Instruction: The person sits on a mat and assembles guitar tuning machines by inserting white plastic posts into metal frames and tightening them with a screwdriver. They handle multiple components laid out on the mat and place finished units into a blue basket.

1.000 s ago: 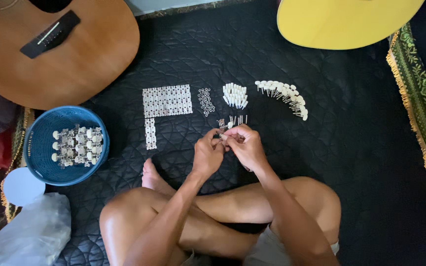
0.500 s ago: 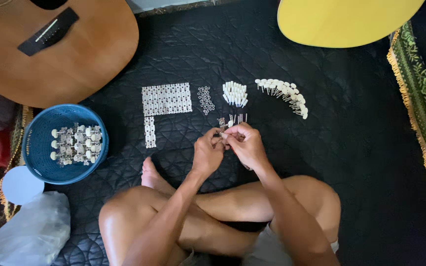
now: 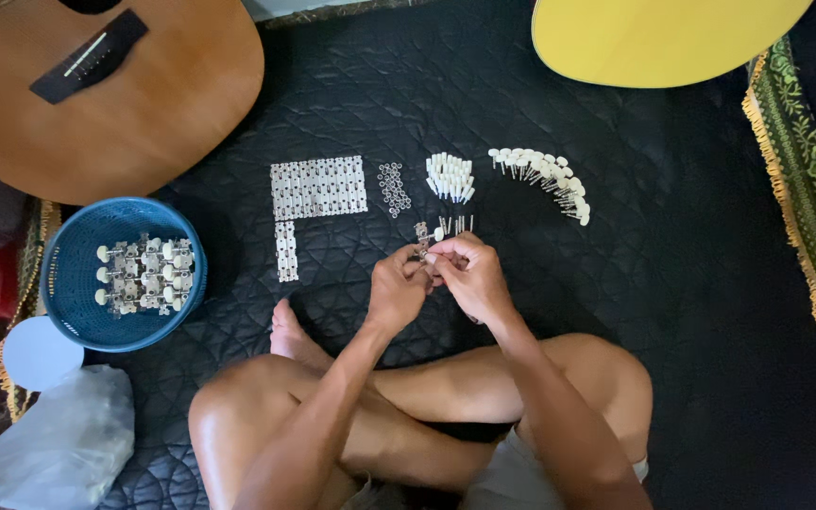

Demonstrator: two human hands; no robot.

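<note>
We see a black quilted mat point(image 3: 616, 283) covering the floor. A brown guitar body point(image 3: 96, 85) lies at the top left, a yellow guitar body point(image 3: 663, 38) at the top right. A round blue basket point(image 3: 77, 302) at the left holds finished tuning pegs point(image 3: 144, 274). A person sits cross-legged at the bottom. On the mat ahead lie rows of metal plates point(image 3: 318, 187), a cluster of small rings point(image 3: 393, 187), and two groups of white knobs point(image 3: 450, 177). The left hand point(image 3: 397, 291) and right hand point(image 3: 469, 276) meet, fingers pinched narrow around a small tuning peg part point(image 3: 427, 255), just above the crossed legs.
</note>
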